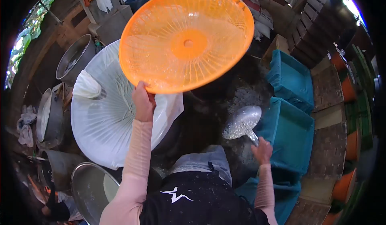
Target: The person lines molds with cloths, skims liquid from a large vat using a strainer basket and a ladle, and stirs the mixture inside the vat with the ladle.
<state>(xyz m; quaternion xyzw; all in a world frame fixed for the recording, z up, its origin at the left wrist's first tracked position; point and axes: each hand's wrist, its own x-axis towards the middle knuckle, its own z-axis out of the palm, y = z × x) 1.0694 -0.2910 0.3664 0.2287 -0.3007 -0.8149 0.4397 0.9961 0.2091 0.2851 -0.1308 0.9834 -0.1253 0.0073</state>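
Note:
A large round orange strainer [157, 52] is raised and tilted at the top centre, with my left hand [144, 102] closed on its near rim. Below and left of it, a wide round container is covered by white cloth [100, 124] that sags in folds toward its middle. My right hand [262, 150] grips the handle of a metal ladle [245, 120], whose broad round bowl has pale wet specks on it. The ladle is apart from the strainer, just left of the cloth-lined teal trays.
Teal-lined trays [291, 134] run down the right, beside woven panels [327, 148] and orange containers [352, 144]. Metal basins [74, 58] and a large metal pot [90, 189] stand at the left. Sacks [263, 22] lie at the back.

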